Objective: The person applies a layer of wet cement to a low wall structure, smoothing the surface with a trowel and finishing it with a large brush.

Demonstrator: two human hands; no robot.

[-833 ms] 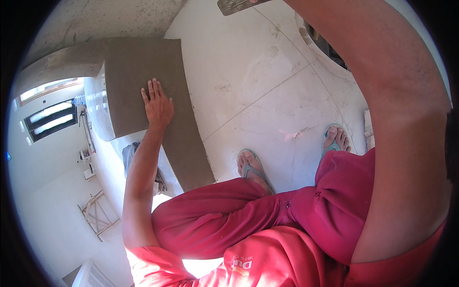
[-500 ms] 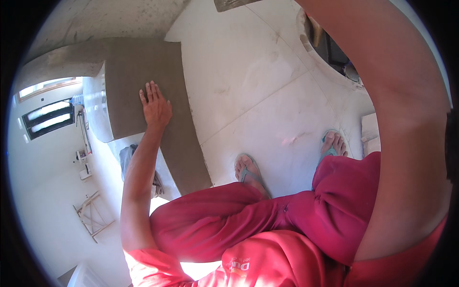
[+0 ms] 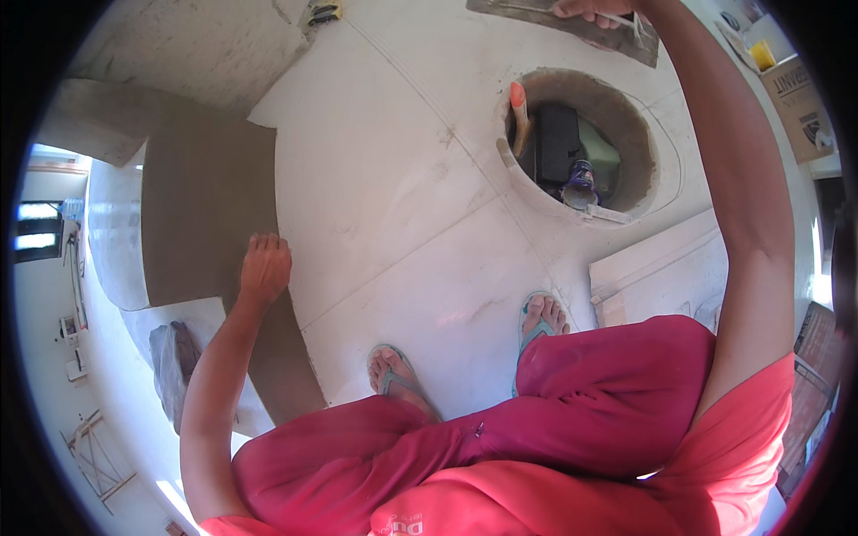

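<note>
Plastering trowel [image 3: 617,41], flat rectangular blade: gripped in right hand [image 3: 596,11], beyond the round recess [image 3: 642,134]. Left hand [image 3: 266,268]: fingers drawn in narrow, at the edge of the grey-brown coated ledge [image 3: 210,205]; contents, contact cannot be told. Recess contents: black case [image 3: 556,143], orange-tipped wooden handle [image 3: 520,121].

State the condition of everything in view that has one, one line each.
Left hand: fingers curled, over the slab's edge; contact unclear
Right hand: closed on the trowel
Trowel: gripped
Slab: surface smooth
Round opening: uncovered, things inside
Black box: inside the opening; open or shut unclear
Cloth: crumpled
Flip-flops: worn
</note>
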